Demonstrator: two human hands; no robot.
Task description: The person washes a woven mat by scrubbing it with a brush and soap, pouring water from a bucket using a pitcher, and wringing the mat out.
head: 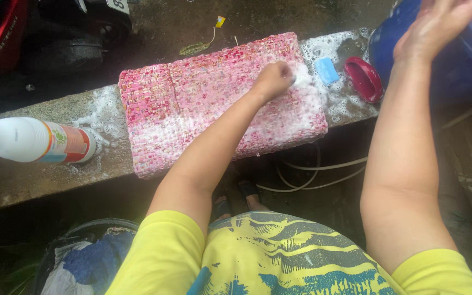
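Wet concrete forms the surface (39,180); across its middle lies a soapy pink woven mat (192,104), the left hand (273,80) clenched on its far right part. Beyond, near the right end, sit a blue soap bar (327,70) and red dish (363,78); the right hand (435,27) spreads open against a blue bucket (454,71); a white bottle (28,140) lies toward the left end.

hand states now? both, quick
Left hand: closed in a fist, pressed on the soapy pink woven mat; whether it grips anything cannot be told.
Right hand: open, empty, raised by the blue bucket.

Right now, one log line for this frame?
left hand: fist scrubbing soapy pink woven mat | right hand: open, at blue plastic bucket | blue soap bar beside mat
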